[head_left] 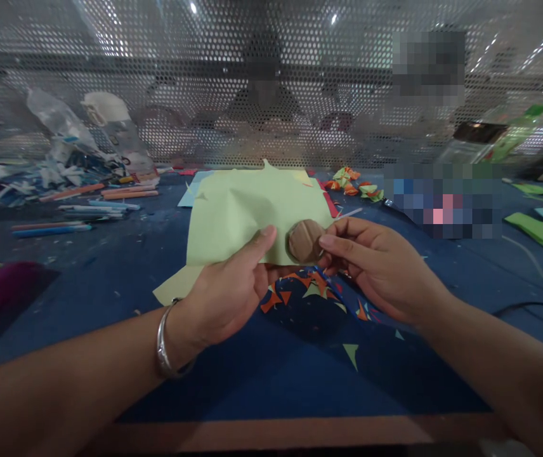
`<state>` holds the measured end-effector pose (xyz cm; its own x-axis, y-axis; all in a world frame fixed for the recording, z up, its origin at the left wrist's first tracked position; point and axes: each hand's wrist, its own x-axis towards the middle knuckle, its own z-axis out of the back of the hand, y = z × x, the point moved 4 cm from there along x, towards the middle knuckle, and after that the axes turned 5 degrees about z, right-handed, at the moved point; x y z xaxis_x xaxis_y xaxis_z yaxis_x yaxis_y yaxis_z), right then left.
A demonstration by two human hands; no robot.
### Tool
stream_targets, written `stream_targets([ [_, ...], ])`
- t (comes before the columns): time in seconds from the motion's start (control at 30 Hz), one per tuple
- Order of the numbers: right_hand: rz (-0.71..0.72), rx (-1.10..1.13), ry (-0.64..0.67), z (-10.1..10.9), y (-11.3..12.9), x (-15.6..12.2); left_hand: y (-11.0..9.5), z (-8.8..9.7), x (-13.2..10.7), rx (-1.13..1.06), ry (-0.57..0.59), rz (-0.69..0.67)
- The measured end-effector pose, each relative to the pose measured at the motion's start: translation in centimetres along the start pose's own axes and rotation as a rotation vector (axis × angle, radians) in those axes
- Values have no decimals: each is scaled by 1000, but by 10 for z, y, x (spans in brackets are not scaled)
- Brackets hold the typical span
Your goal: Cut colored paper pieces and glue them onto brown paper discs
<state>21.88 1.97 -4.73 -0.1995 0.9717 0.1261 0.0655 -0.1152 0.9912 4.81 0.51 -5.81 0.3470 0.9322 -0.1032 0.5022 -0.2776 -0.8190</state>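
Observation:
My left hand (233, 285) grips a pale green sheet of paper (224, 222) by its lower edge, thumb on top and fingers beneath. A round brown disc (306, 241), cardboard by its look, lies against the sheet's lower right corner. My right hand (371, 260) pinches the disc's right edge between thumb and fingers. Under my hands, orange and green paper scraps (309, 285) lie scattered on the dark blue table cover (300, 381). A blue stick-like thing (331, 285) shows partly below my right hand.
Rolled paper sticks (124, 192) and a white-capped bottle (119, 133) stand or lie at the left back. A purple case (0, 285) is at the left. Crumpled paper pieces (352, 184) lie behind the sheet. Folded green paper (540, 231) lies right, before a perforated metal screen (300, 57).

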Motion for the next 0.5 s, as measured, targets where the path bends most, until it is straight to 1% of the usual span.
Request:
stream_targets([
  [0.1,-12,10,8,-2,-1,-1,-5,4,0,-20,-114,-82],
  [0.17,-15,15,14,-2,-2,-2,-8,4,-1,-14,-159,-91],
  [0.33,-10,2,50,-2,-2,-3,-12,4,-1,68,-182,-90],
  [0.5,-12,9,59,-4,-2,-4,-12,8,0,102,-192,-167],
])
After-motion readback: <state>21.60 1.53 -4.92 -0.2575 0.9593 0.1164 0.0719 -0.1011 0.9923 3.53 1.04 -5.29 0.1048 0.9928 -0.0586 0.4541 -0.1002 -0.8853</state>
